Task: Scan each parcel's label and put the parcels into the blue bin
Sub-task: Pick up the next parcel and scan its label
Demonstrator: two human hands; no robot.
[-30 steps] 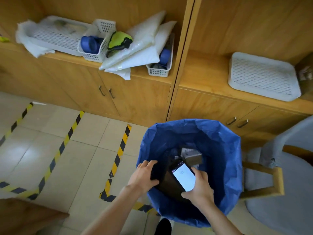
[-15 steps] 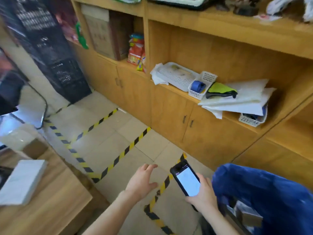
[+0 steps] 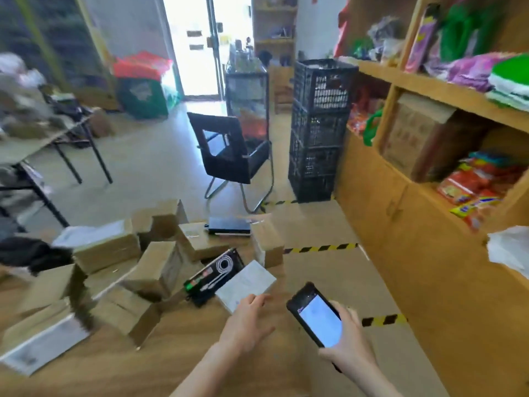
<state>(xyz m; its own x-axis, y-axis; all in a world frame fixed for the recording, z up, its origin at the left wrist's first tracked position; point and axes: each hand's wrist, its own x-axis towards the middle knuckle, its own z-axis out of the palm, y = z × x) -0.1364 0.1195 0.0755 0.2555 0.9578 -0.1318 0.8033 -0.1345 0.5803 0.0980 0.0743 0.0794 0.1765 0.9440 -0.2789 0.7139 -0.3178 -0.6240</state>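
Parcels (image 3: 160, 267) lie in a loose heap across the lower left and lower middle of the frame, on the table (image 3: 171, 353). They are tipped against one another at odd angles, so most labels face sideways or away. I judge each will need turning before it can be read.

At the heap's right edge sits a black box (image 3: 214, 275) with a cable pictured on its lid. Just beside it is a white parcel (image 3: 246, 282), flat with its broad face up. It is the nearest one, and I think the easiest to lift.

My left hand (image 3: 249, 322) is low in the middle of the frame, fingers spread wide and straight, holding nothing. Its fingertips (image 3: 257, 300) are at the near edge of the white parcel, but through the blur I cannot tell whether they touch it. I keep the hand spread because that parcel is wide and thin and wants a broad grasp.

Right of it the scanner (image 3: 316, 316) is tilted with its lit screen toward me so I can check the reading, its top end pointing at the heap. My right hand (image 3: 347, 339), lower right of centre, is curled round its lower half, leaving the screen uncovered.

No bin is in view, so I judge the drop will mean turning away from the table.
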